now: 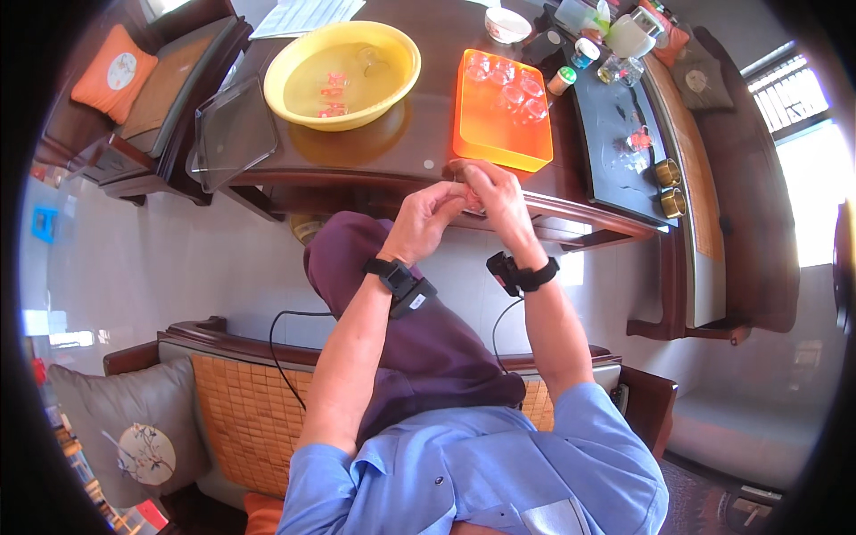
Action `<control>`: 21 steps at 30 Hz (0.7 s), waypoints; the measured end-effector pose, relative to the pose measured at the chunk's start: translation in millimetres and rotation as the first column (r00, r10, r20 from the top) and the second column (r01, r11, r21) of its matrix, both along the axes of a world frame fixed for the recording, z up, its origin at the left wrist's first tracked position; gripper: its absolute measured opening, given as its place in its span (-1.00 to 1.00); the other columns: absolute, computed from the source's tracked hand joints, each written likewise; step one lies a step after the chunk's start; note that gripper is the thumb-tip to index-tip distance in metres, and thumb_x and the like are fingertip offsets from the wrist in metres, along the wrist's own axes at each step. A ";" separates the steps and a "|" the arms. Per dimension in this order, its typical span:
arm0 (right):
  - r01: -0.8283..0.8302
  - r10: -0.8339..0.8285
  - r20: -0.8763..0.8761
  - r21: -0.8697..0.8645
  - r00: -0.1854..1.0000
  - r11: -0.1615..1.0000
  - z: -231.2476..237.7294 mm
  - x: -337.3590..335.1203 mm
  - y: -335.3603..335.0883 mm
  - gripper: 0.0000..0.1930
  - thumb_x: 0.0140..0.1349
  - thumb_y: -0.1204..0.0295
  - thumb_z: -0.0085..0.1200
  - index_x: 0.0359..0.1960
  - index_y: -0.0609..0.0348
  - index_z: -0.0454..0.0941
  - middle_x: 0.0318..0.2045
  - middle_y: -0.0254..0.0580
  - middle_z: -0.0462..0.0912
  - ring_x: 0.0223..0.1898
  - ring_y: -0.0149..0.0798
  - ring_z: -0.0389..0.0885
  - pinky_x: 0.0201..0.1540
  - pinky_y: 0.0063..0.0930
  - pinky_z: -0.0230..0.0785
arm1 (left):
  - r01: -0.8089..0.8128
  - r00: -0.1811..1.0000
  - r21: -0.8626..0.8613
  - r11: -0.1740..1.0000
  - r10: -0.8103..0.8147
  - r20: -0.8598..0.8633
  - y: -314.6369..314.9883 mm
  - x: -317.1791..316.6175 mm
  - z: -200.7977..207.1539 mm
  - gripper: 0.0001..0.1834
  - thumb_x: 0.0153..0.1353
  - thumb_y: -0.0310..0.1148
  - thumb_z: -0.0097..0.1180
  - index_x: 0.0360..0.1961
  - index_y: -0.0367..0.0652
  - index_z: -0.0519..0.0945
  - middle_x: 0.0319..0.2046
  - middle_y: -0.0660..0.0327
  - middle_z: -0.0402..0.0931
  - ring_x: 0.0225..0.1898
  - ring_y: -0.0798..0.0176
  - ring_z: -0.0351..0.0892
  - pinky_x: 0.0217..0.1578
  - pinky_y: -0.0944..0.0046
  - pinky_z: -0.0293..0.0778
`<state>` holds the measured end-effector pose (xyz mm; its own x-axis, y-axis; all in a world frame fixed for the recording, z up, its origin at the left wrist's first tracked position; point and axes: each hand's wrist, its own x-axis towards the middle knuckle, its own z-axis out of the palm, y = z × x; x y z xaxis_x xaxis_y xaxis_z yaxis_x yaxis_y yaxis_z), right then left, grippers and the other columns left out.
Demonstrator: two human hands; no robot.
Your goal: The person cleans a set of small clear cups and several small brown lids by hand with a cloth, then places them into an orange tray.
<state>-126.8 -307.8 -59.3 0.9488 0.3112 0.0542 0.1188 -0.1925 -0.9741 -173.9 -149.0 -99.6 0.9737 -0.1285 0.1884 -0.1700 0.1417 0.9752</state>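
Observation:
My left hand (424,217) and my right hand (497,198) meet just in front of the table's near edge. Their fingers are closed around a small clear cup with a reddish tint (473,204), mostly hidden by the fingers. Beyond them stands an orange tray (499,153), with several small clear cups (512,95) grouped in its far half. To the left, a yellow basin (281,100) holds water, and several small items with red markings (333,93) lie in it. Thin wire-like loops also show in the water.
The dark wooden table (428,134) carries a clear plastic lid (234,134) at left and a patterned bowl (507,26) at the back. At right lies a black tea tray (615,134) with two brown cups (670,187). Black cables run from my wrist straps.

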 end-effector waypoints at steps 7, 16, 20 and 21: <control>0.141 0.047 -0.365 0.474 0.930 0.869 -13.4 1.1 -14.9 -0.64 0.48 0.24 0.00 0.10 0.27 0.57 -0.11 -0.25 0.68 -0.17 -0.41 0.64 -0.13 -0.47 0.54 | -0.010 1.000 0.051 0.999 0.009 0.015 -8.6 6.4 3.1 -0.77 0.42 -0.41 0.19 0.02 -0.27 0.68 -0.14 0.19 0.74 -0.11 0.35 0.70 -0.02 0.33 0.58; 0.086 -0.046 -0.111 0.385 0.993 0.919 -32.5 -9.6 -3.7 -0.60 0.53 0.36 -0.12 0.27 0.33 0.47 0.16 -0.09 0.62 0.13 -0.31 0.58 0.22 -0.44 0.40 | 0.063 0.994 -0.108 0.992 -0.072 -0.079 -5.2 8.3 -11.0 -0.70 0.45 -0.38 0.17 0.08 -0.38 0.62 -0.12 0.19 0.72 -0.07 0.41 0.65 0.05 0.36 0.52; 0.143 -0.153 0.007 0.312 0.988 0.939 -40.6 -30.4 11.2 -0.52 0.54 0.51 -0.19 0.46 0.29 0.27 0.31 -0.03 0.50 0.33 -0.21 0.46 0.39 -0.35 0.24 | -0.070 0.993 -0.175 0.982 0.052 -0.104 -2.1 9.4 -18.0 -0.71 0.46 -0.40 0.15 0.11 -0.34 0.62 -0.10 0.26 0.69 -0.06 0.42 0.63 0.09 0.37 0.50; 0.158 -0.181 0.073 0.252 0.981 0.955 -41.9 -36.6 14.9 -0.51 0.53 0.53 -0.19 0.47 0.29 0.26 0.32 -0.04 0.50 0.33 -0.22 0.45 0.40 -0.35 0.23 | -0.109 0.989 -0.224 0.968 0.083 -0.122 -2.7 9.5 -18.7 -0.71 0.46 -0.40 0.14 0.11 -0.34 0.62 -0.10 0.28 0.68 -0.07 0.42 0.63 0.08 0.37 0.50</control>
